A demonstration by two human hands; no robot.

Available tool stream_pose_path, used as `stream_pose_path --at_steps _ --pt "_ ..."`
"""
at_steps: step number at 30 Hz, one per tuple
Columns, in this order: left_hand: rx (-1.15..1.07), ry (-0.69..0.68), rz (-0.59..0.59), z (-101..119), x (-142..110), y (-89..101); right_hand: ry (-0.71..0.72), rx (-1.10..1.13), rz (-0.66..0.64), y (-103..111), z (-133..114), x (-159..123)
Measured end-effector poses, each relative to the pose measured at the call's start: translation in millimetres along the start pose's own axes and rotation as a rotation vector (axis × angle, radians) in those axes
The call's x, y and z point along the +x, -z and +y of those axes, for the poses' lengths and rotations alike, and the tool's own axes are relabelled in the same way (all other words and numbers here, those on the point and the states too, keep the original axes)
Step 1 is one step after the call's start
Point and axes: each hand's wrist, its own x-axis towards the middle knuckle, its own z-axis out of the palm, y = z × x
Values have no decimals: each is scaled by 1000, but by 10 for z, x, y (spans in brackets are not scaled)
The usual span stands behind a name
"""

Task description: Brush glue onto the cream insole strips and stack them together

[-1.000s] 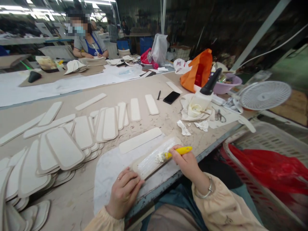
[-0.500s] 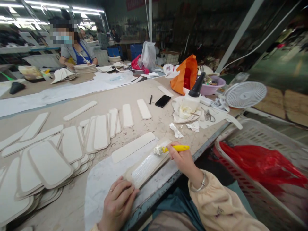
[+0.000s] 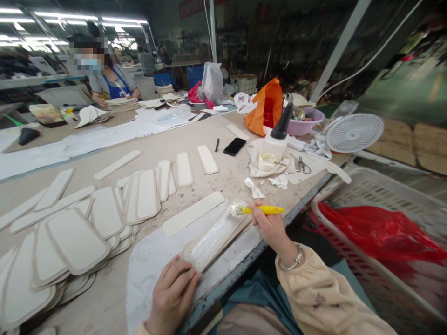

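Note:
My right hand (image 3: 269, 224) is closed round a yellow-handled brush (image 3: 256, 210); its glue-laden white bristles rest on the far end of a long pale strip (image 3: 213, 238) that shines wet. My left hand (image 3: 173, 295) lies on the near end of that strip with its fingers pressed down on it. The strip sits on a white sheet (image 3: 153, 256) at the table's front edge. A dry strip (image 3: 193, 213) lies just beyond it.
Several pale panels (image 3: 78, 239) and strips overlap at the left. A glue bottle with a black nozzle (image 3: 274, 144), a phone (image 3: 234, 146), scissors, an orange bag (image 3: 265, 109) and a small fan (image 3: 352, 132) stand at the right. A basket with red plastic (image 3: 377, 232) sits beside the table. Another person (image 3: 108, 81) works at the far end.
My right hand has drawn the brush from the middle of the wet strip out to its far end. My left hand has stayed on the near end. The view has shifted.

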Motion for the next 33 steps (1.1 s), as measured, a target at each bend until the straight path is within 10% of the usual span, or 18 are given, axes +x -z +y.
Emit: stream_pose_path --at_steps 7,13,19,26,33 --pt "-12 70 29 69 -9 23 -169 295 -283 -401 -134 -317" --pt "10 73 8 86 -11 30 -47 198 -489 -598 -249 -458" --pt "12 46 11 95 33 43 -69 128 -302 -503 -214 -331" --pt "12 47 -14 87 17 42 -48 194 -480 -712 -275 -438" --pt "19 57 -18 81 9 27 -109 63 -30 -161 -62 -74"
